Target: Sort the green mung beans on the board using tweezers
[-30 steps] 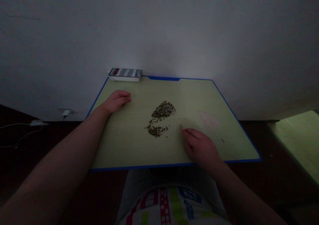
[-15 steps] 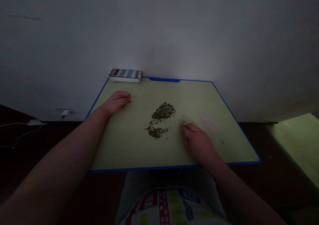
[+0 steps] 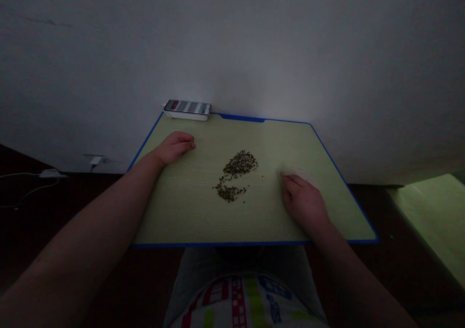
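Observation:
My left hand [image 3: 177,147] rests on the left side of the pale green tabletop, fingers curled in and thumb against them, with no object showing. On the right side, my right hand [image 3: 305,201] has thumb and forefinger pinched together; whatever is between the tips is too small to make out. Between the hands lies a heap of small dark grains [image 3: 241,163] with paler grains among them. A looser dark patch [image 3: 228,192] spreads just nearer to me. Behind my right hand, a thin patch of pale grains [image 3: 304,174] is partly hidden by it.
The tabletop [image 3: 196,216] has a blue rim and stands against a grey wall. A phone [image 3: 188,107] lies on a white box at the back left corner. A plug [image 3: 96,161] and white cables are at the left. A pale green surface [image 3: 432,216] lies at the right.
My right hand has moved right, away from the dark grains, and now covers part of the pale patch. My left hand has stayed in place on the table.

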### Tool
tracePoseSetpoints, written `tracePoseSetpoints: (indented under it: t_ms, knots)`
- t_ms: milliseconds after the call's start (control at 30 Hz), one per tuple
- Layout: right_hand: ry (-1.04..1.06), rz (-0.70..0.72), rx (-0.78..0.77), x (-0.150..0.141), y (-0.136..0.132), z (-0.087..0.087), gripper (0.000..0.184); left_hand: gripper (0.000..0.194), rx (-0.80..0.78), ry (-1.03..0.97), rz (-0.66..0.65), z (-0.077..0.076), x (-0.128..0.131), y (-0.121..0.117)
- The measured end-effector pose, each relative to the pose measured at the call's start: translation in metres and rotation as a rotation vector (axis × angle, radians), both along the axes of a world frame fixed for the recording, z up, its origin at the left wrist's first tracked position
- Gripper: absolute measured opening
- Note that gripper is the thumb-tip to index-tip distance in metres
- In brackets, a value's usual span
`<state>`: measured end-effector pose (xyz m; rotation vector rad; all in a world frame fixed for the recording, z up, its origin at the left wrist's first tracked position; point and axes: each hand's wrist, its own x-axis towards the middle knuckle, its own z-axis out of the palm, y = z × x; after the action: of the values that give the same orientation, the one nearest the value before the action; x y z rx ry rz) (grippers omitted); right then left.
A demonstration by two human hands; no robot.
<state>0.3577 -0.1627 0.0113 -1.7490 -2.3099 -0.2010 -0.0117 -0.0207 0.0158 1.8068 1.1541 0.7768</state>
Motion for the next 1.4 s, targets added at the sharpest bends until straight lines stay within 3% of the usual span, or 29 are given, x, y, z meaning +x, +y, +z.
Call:
tracePoseSetpoints:
  t_ms: [200, 400, 800, 1167, 1400]
  knots:
    - [0.177, 0.16, -0.051, -0.01, 0.007, 0.007, 0.036, 0.031, 0.012, 0.004, -0.012, -0.002, -0.001, 0.001]
    - [0.164, 0.383, -0.118, -0.01, 0.005, 0.005, 0.04, 0.031, 0.041, 0.027, -0.011, -0.001, -0.002, 0.0]
    - [0.202, 0.525, -0.145, -0.033, -0.029, 0.006, 0.039, 0.03, 0.005, 0.002, -0.011, -0.003, -0.002, 0.002]
    - [0.089, 0.33, -0.198, -0.065, -0.029, 0.009, 0.043, 0.032, -0.002, 0.001, -0.006, -0.002, -0.002, 0.001]
    - [0.114, 0.172, -0.149, -0.048, -0.032, 0.005, 0.04, 0.031, 0.015, 0.017, 0.0, -0.002, -0.002, 0.001]
